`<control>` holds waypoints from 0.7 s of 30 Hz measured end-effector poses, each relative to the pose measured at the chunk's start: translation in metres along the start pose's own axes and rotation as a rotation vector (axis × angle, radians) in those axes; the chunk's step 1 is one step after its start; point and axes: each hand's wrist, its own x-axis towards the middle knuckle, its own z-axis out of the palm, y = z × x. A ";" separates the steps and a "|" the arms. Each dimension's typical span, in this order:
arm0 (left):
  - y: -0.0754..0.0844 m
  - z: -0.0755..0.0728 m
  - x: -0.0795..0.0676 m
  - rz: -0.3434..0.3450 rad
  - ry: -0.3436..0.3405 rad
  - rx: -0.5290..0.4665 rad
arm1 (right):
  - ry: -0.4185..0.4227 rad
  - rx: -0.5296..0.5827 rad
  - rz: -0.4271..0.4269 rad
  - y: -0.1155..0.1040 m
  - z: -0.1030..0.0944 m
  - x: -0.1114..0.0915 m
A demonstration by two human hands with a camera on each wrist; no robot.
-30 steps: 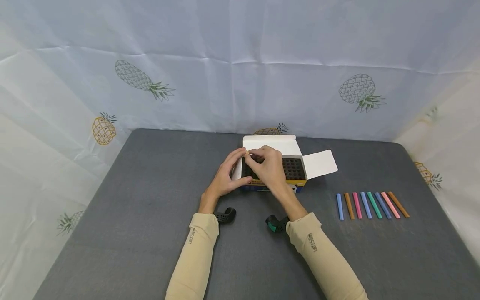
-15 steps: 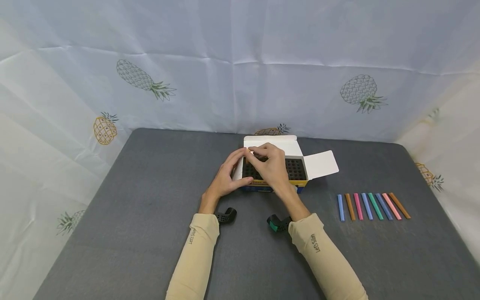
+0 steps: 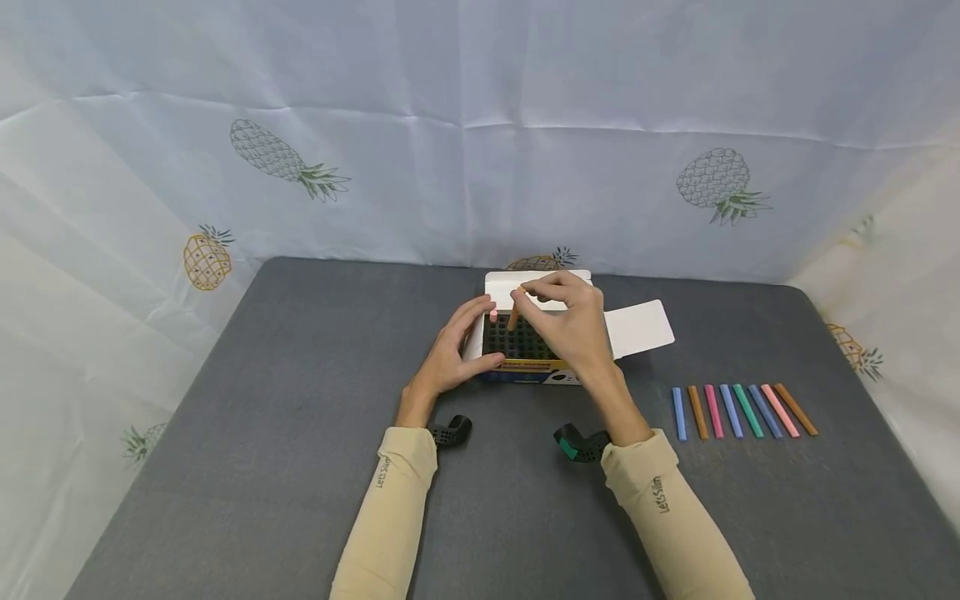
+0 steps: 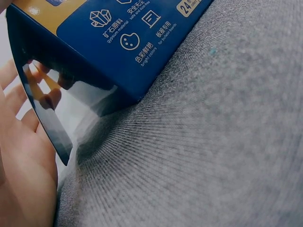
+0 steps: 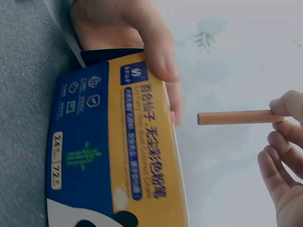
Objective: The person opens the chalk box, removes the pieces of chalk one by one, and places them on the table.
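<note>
While the left hand [image 3: 450, 354] steadies the box [image 3: 525, 350], right fingers [image 3: 536, 293] pinch an orange chalk [image 3: 513, 317] just above it; next comes clearing the rim.

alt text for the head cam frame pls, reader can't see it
The right hand pinches an orange-brown chalk stick just above an open chalk box on a grey table, while the left hand grips the box's left side. Eight coloured chalk sticks lie in a row to the right of the box.

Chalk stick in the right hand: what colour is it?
Orange-brown chalk stick, pinched by the right hand; clearest in the right wrist view.
</note>
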 end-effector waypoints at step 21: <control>0.002 -0.002 0.000 0.006 -0.009 -0.026 | 0.055 -0.038 0.019 0.013 -0.042 -0.007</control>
